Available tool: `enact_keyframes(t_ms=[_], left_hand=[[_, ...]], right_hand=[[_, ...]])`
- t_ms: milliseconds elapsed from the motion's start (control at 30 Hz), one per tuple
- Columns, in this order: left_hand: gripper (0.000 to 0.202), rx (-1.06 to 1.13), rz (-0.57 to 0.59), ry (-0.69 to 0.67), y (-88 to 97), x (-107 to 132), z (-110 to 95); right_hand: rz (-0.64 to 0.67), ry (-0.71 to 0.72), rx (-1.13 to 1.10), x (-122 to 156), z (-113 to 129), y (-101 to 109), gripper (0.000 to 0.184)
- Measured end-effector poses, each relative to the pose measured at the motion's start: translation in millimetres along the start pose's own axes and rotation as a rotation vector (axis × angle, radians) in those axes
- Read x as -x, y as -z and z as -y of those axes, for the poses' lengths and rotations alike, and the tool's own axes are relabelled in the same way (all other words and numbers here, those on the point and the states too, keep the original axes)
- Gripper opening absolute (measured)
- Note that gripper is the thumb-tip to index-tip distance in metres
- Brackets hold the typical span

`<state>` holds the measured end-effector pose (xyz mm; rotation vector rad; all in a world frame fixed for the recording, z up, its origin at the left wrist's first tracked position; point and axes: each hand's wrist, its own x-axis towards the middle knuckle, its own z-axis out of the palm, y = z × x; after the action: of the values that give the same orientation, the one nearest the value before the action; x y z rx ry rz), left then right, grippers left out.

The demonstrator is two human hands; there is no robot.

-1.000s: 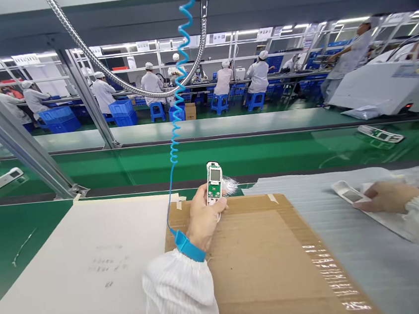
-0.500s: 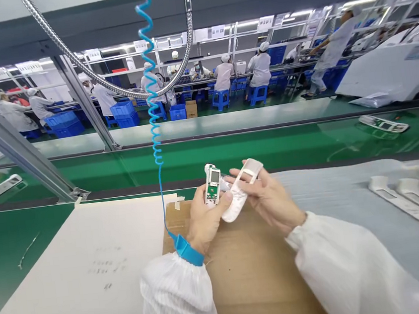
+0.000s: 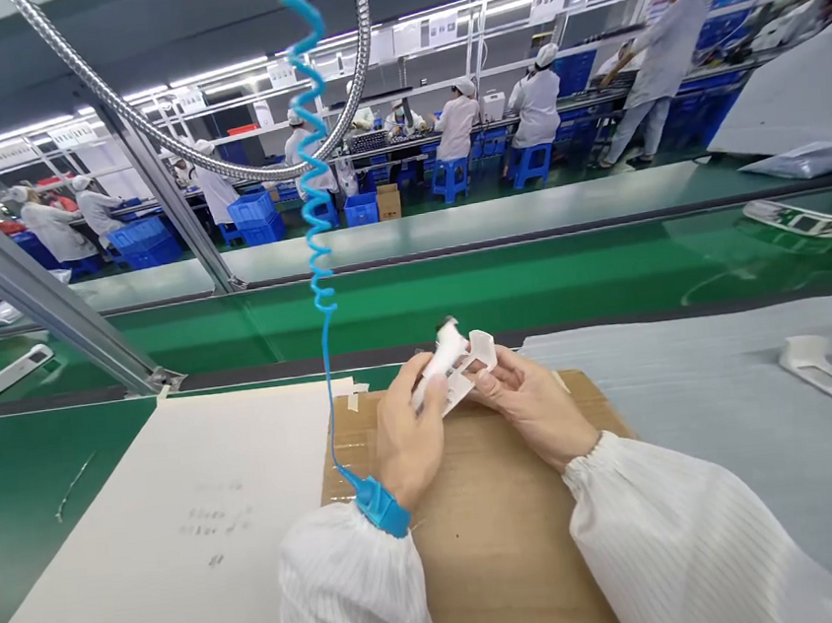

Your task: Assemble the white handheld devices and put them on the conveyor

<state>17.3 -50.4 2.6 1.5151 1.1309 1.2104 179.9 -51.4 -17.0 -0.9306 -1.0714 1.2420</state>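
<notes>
Above the cardboard sheet (image 3: 500, 541) on the tabletop (image 3: 24, 472), I hold a white handset body (image 3: 445, 356) and a white plastic cover (image 3: 481, 352) together: left hand (image 3: 408, 436) closed around the body, right hand (image 3: 534, 403) pinching the cover. A blue wrist strap (image 3: 382, 505) circles my left wrist.

White handset body (image 3: 444, 353): elongated, with a rounded upper end. It is tilted, top pointing up and away, and its lower part is enclosed in the left hand (image 3: 407, 441).

White cover shell (image 3: 481, 352): thin plastic with a rectangular window opening. It lies against the body's right side, touching it, and is pinched by the right hand (image 3: 534, 408).

Both items are held clear of the counter
</notes>
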Motion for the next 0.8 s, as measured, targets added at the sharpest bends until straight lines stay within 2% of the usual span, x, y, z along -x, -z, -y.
enact_keyframes(t_ms=[133, 533, 667, 733, 800], left_hand=[[0.032, 0.000, 0.013, -0.026, -1.8, 4, -2], [0.033, 0.083, 0.087, 0.029, -1.8, 3, -1], [0.030, -0.041, 0.091, -0.015, -2.1, 6, -6], [0.032, -0.105, 0.099, -0.068, -3.6, 8, -8], [0.034, -0.135, 0.141, -0.109, -7.6, 13, -9]], right_hand=[[-0.054, 0.020, 0.068, 0, 0, 3, 0.051], [-0.055, -0.009, 0.016, -2, 4, 9, 0.057], [-0.085, -0.016, 0.036, -2, 5, 7, 0.058], [-0.101, -0.050, -0.022, -1, 8, 2, 0.052], [-0.120, -0.129, -0.188, 1, 13, -4, 0.046]])
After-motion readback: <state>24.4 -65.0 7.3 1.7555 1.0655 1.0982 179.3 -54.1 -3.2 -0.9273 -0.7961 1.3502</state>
